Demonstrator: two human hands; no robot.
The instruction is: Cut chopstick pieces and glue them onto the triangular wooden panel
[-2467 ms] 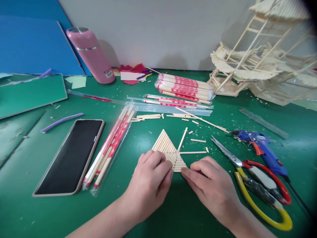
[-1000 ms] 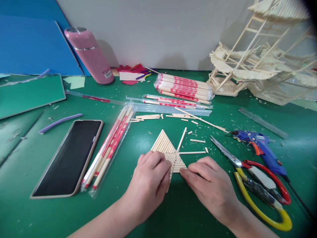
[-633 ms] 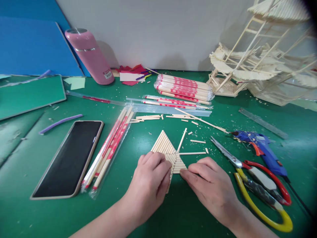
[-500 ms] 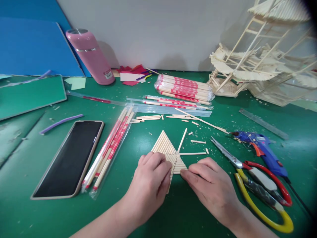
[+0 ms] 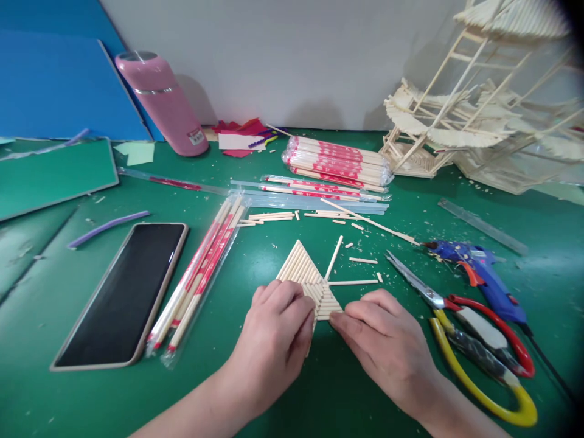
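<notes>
A flat triangular panel point(image 5: 306, 278) made of glued bamboo sticks lies on the green mat in front of me. My left hand point(image 5: 275, 340) rests on its near left side, fingers curled over the sticks and pressing them down. My right hand point(image 5: 387, 347) sits at the panel's near right corner, thumb and forefinger pinched against the stick ends there. Loose cut sticks point(image 5: 353, 281) lie just beyond the panel. The part of the panel under both hands is hidden.
Scissors with red and yellow handles point(image 5: 474, 334) and a blue glue gun point(image 5: 479, 274) lie to the right. A phone point(image 5: 123, 295) and wrapped chopstick packs point(image 5: 201, 274) lie left. A pink bottle point(image 5: 162, 100), a chopstick bundle point(image 5: 337, 159) and a stick-built model point(image 5: 479, 109) stand behind.
Both hands stay on the panel with hardly any movement. The view has shifted slightly; a stick end shows below my left hand's fingers since the earliest frame.
</notes>
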